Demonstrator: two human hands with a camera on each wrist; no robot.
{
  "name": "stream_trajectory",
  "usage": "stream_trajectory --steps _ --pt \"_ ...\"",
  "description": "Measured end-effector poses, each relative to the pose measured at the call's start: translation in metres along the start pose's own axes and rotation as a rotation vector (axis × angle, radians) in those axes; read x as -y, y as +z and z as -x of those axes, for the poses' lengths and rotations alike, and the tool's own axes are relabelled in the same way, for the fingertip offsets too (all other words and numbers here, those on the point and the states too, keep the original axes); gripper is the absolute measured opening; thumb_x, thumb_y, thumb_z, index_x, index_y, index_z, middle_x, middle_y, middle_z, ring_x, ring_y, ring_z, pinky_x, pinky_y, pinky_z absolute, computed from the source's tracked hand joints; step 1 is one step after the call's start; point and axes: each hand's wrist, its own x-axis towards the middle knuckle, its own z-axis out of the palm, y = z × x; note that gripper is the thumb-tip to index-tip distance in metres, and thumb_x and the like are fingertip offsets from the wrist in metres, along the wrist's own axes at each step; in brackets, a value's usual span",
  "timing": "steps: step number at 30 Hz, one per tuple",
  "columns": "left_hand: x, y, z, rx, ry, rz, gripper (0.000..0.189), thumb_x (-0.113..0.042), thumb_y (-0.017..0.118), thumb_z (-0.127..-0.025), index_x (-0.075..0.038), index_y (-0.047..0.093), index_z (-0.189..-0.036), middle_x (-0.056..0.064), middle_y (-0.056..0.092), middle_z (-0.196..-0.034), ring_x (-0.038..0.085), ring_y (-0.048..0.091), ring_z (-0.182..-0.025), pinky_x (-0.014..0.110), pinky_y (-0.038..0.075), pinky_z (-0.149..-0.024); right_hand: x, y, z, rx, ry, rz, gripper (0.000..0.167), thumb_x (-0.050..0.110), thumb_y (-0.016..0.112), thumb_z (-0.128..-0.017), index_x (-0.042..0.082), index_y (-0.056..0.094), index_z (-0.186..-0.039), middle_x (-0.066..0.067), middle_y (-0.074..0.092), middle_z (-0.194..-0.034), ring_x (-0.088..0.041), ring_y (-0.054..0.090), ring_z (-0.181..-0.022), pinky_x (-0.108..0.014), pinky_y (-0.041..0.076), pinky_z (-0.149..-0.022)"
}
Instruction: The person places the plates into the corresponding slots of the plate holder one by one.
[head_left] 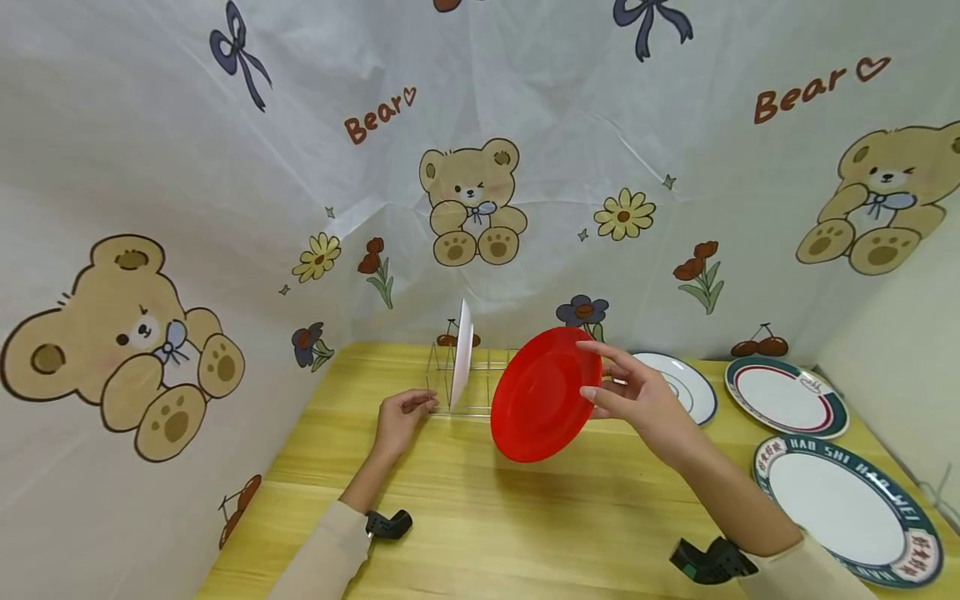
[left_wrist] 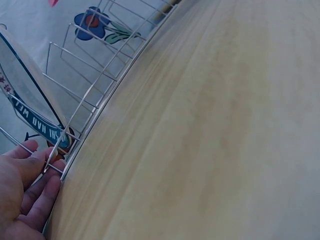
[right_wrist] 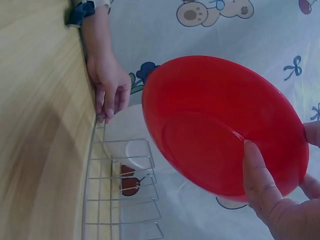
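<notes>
My right hand [head_left: 648, 404] holds a shallow red plate [head_left: 536, 404] by its right edge, thumb on one face and fingers behind. The plate hangs tilted above the table, in front of the wire dish rack [head_left: 474, 415]. At the rack's left end, my left hand [head_left: 399, 423] pinches the wire frame between thumb and fingers, also seen in the left wrist view. One white plate [head_left: 462, 358] stands upright on edge in the rack near that hand. Its green lettered rim [left_wrist: 37, 122] shows in the left wrist view. The red plate hides the rack's right part in the head view.
To the right on the wooden table [head_left: 450, 517] lie a blue-rimmed white plate [head_left: 701, 392], a green-and-red-rimmed plate [head_left: 787, 396] and a large oval plate [head_left: 840, 500] with a lettered rim. A bear-patterned cloth [head_left: 555, 125] hangs behind the table.
</notes>
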Motion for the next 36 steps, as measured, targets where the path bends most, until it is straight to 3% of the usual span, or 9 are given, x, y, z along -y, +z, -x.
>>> stream_trajectory --steps 6,13,19,31,36 --pt "0.001 0.001 0.002 -0.016 -0.004 -0.010 0.020 0.005 0.069 -0.093 0.013 0.071 -0.111 0.028 0.072 -0.105 0.043 0.071 -0.095 0.027 0.061 -0.076 0.010 0.002 -0.016 0.009 -0.036 -0.006 0.060 0.022 0.073 -0.096 0.025 0.048 -0.151 -0.018 0.058 -0.133 -0.030 0.069 -0.109 -0.043 0.062 -0.080" --pt "0.005 0.004 0.003 -0.020 -0.021 0.005 0.018 0.005 0.069 -0.093 0.011 0.072 -0.110 0.026 0.073 -0.104 0.042 0.071 -0.095 0.030 0.062 -0.076 0.014 0.007 -0.037 0.026 -0.060 0.068 0.060 0.025 0.076 -0.093 0.026 0.051 -0.148 -0.017 0.057 -0.124 -0.033 0.068 -0.103 -0.042 0.063 -0.078" --pt "0.005 0.004 0.003 -0.029 0.005 0.016 0.018 0.008 0.068 -0.093 0.013 0.071 -0.110 0.029 0.072 -0.104 0.047 0.070 -0.095 0.035 0.062 -0.077 0.015 0.014 -0.055 0.047 -0.050 0.025 0.061 0.024 0.078 -0.092 0.026 0.052 -0.147 -0.017 0.058 -0.124 -0.036 0.067 -0.106 -0.044 0.063 -0.079" --pt "0.002 0.002 0.002 -0.023 0.024 -0.003 0.018 0.006 0.069 -0.093 0.013 0.071 -0.110 0.030 0.072 -0.104 0.042 0.072 -0.093 0.028 0.062 -0.074 0.011 0.030 -0.088 0.088 -0.080 0.054 0.063 0.017 0.078 -0.092 0.018 0.051 -0.150 -0.021 0.063 -0.117 -0.037 0.069 -0.099 -0.044 0.063 -0.075" --pt "0.001 0.002 0.003 -0.028 0.012 0.006 0.018 0.006 0.069 -0.093 0.013 0.071 -0.110 0.029 0.072 -0.105 0.044 0.071 -0.094 0.031 0.062 -0.075 0.005 0.038 -0.099 0.108 -0.075 0.074 0.064 0.015 0.077 -0.092 0.018 0.050 -0.150 -0.021 0.062 -0.114 -0.036 0.069 -0.097 -0.045 0.063 -0.074"
